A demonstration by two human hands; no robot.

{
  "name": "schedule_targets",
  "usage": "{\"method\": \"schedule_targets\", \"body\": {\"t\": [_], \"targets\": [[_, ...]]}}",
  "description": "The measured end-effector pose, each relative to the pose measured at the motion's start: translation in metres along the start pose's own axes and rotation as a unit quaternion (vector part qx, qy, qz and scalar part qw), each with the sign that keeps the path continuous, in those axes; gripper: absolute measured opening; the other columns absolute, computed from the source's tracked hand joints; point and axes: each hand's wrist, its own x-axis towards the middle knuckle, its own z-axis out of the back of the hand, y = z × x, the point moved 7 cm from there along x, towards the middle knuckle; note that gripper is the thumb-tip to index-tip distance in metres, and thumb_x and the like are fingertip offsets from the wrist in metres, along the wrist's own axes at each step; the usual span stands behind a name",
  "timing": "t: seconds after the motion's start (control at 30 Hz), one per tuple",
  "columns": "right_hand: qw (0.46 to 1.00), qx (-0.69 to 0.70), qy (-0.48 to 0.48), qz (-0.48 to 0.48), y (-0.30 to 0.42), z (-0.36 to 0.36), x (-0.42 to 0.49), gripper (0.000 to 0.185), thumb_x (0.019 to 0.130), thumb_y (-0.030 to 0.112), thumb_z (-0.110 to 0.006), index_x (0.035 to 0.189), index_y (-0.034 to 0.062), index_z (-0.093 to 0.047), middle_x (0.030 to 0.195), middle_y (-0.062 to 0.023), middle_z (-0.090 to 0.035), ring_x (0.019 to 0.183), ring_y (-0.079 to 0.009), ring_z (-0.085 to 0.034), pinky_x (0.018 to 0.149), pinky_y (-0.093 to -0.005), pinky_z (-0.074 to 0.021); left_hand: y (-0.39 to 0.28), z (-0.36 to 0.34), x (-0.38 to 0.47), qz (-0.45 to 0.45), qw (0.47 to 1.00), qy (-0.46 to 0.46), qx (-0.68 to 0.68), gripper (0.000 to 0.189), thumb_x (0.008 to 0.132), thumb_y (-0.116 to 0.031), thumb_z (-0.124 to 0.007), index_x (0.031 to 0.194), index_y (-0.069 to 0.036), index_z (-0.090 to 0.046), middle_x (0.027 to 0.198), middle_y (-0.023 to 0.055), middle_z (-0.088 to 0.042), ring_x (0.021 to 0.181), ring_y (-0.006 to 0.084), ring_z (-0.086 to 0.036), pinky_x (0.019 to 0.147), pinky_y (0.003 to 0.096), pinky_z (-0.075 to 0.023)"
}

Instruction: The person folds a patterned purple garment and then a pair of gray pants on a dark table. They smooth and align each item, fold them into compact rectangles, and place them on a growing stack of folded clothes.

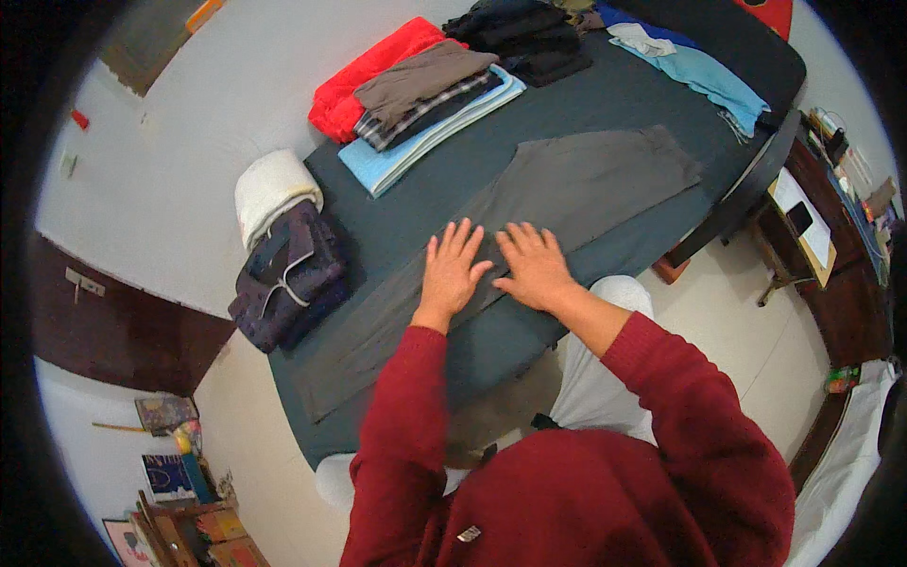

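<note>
Grey trousers (581, 188) lie flat, legs together, on the dark green sheet of a bed (425, 212). The waist end is at the upper right and the leg ends reach the lower left. My left hand (451, 273) rests palm down on the legs, fingers spread. Close to its right, my right hand (531, 266) also lies palm down on the trousers, fingers apart. Neither hand grips the cloth.
Beyond are folded clothes: a red cloth (375, 78), a light blue towel (397, 163) and black garments (524, 42). Left lie a rolled white towel (276, 188) and a dark folded garment (290, 276). A light blue garment (708, 78) lies by the headboard; a desk (850, 241) stands right.
</note>
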Motion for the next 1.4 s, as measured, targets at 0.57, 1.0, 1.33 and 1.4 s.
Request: {"method": "schedule_targets", "body": {"t": [0.57, 1.0, 1.33, 1.4], "targets": [[0.987, -0.026, 0.135, -0.08, -0.032, -0.014, 0.013, 0.085, 0.095, 0.055, -0.064, 0.155, -0.0013, -0.04, 0.162, -0.0224, -0.035, 0.15, -0.0427, -0.031, 0.116, -0.0579, -0.033, 0.047, -0.073, 0.147, 0.039, 0.998, 0.046, -0.027, 0.082, 0.096, -0.062, -0.058, 0.16, -0.013, -0.039, 0.167, 0.0107, -0.034, 0.156, 0.0347, -0.024, 0.124, 0.0571, -0.0187], [0.972, 0.159, 0.103, -0.141, -0.096, 0.034, 0.029, 0.05, 0.098, 0.041, -0.056, 0.133, 0.0056, -0.062, 0.127, -0.019, -0.068, 0.125, -0.0336, -0.061, 0.099, -0.0531, -0.0497, -0.051, -0.107, 0.17, -0.042, 0.995, 0.054, -0.078, 0.064, 0.104, -0.046, -0.053, 0.161, -0.02, -0.039, 0.168, 0.0078, -0.034, 0.157, 0.0308, -0.025, 0.126, 0.0519, -0.0157], [0.958, -0.117, -0.223, -0.136, -0.32, 0.061, -0.012, 0.059, 0.097, 0.055, -0.057, 0.136, 0.0097, -0.063, 0.145, -0.0098, -0.058, 0.14, -0.0295, -0.046, 0.12, -0.0559, -0.0276, -0.065, -0.098, 0.168, -0.038, 0.995, 0.051, -0.077, 0.068, 0.104, -0.052, -0.052, 0.161, -0.018, -0.039, 0.168, 0.0096, -0.033, 0.157, 0.0319, -0.024, 0.126, 0.051, -0.0176], [0.929, -0.129, -0.284, -0.199, -0.354, 0.102, -0.017, 0.055, 0.097, 0.05, -0.062, 0.13, 0.0063, -0.064, 0.136, -0.0117, -0.062, 0.13, -0.0321, -0.054, 0.112, -0.0526, -0.0372, -0.056, -0.095, 0.163, -0.031, 0.996, 0.04, -0.078, 0.068, 0.103, -0.051, -0.053, 0.16, -0.018, -0.039, 0.168, 0.0096, -0.033, 0.157, 0.0318, -0.024, 0.126, 0.0509, -0.0176]]}}
